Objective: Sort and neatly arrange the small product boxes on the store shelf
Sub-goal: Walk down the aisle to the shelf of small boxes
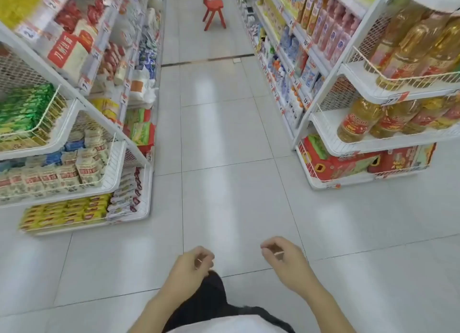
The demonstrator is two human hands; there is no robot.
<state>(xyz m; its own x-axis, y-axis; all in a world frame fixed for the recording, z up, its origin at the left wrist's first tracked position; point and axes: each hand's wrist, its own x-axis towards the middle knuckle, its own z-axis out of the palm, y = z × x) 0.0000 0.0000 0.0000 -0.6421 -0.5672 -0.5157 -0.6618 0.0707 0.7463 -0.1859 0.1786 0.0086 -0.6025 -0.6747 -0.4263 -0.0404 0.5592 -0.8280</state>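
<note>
Both hands hang low in front of the body over the tiled floor [224, 123], and neither grip has anything in it: the left hand [191, 265] has its fingers loosely curled in toward the palm, and the right hand [283, 258] is the same, fingers bent and relaxed, well apart from the left. Below them show a dark trouser leg [211, 300] and the hem of a white top [219, 325]. Outward on the left stands a white end shelf [117, 173] with wire-fronted tiers; its lower tiers hold small packaged goods, with pale packs [82, 163] in the middle tier, yellow packs [67, 212] at the bottom and green packs [22, 111] above. Whether these are boxes or bags is blurred. On the right, another end shelf [331, 143] carries bottles of cooking oil [358, 121] over red cartons [331, 163]. Far down the aisle stands a red stool [212, 7].
</note>
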